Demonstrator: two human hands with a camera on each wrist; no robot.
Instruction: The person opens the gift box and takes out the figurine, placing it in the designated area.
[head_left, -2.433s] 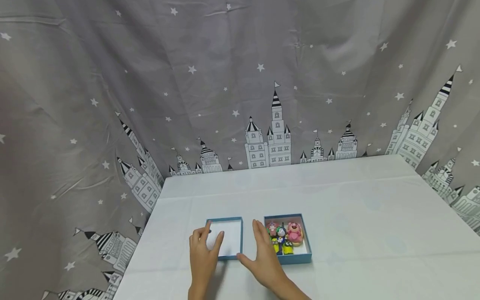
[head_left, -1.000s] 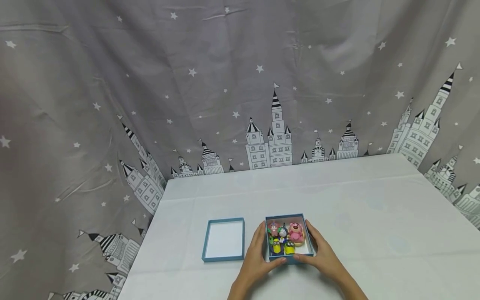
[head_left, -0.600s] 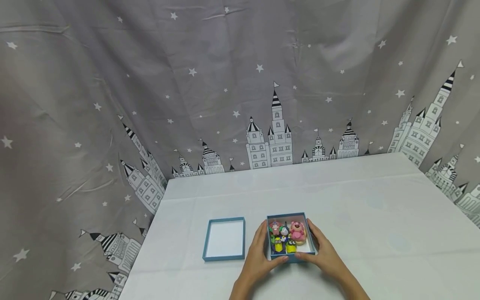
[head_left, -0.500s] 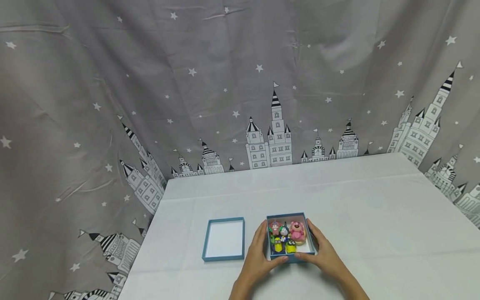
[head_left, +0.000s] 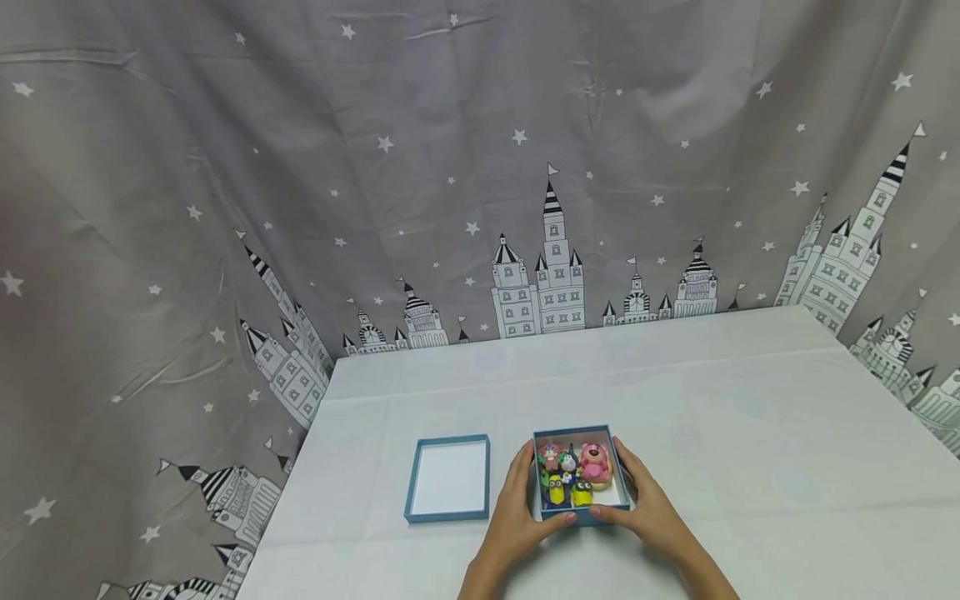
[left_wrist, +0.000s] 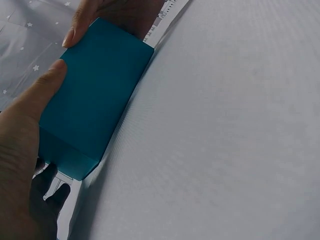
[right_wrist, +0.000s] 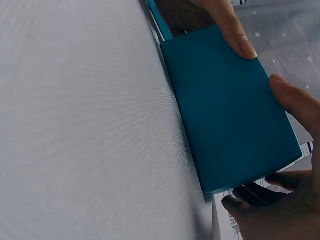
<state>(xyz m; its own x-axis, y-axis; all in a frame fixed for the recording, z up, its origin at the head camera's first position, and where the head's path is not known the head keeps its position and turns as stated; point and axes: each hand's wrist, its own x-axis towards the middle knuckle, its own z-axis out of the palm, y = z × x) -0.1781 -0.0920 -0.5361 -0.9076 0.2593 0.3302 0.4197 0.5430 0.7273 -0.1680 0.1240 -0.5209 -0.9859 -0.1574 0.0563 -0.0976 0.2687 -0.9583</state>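
Note:
A square blue cardboard box [head_left: 583,517] stands uncovered on the white table, held from both sides. My left hand [head_left: 513,517] grips its left side and my right hand [head_left: 651,512] its right, thumbs on the front wall. Inside lie small toy figures: a pink bear [head_left: 596,468], two yellow goggled figures, one of them a yellow figure [head_left: 582,493] at the front, a dark-headed figure [head_left: 568,463] and a pinkish figure [head_left: 551,456]. Both wrist views show the box's teal front wall [left_wrist: 95,90], with thumbs at its upper edge and fingers partly hidden at its sides.
Left of the box lies a shallow blue lid [head_left: 450,479], white inside, with its hollow side up. A white cloth covers the table [head_left: 720,400]. Behind and to the left hangs a grey curtain [head_left: 420,200] printed with stars and castles.
Both hands have moved right, from the lid and the box's left side, to hold the box on both sides. The box has shifted slightly right and back; over the last half second everything stays still.

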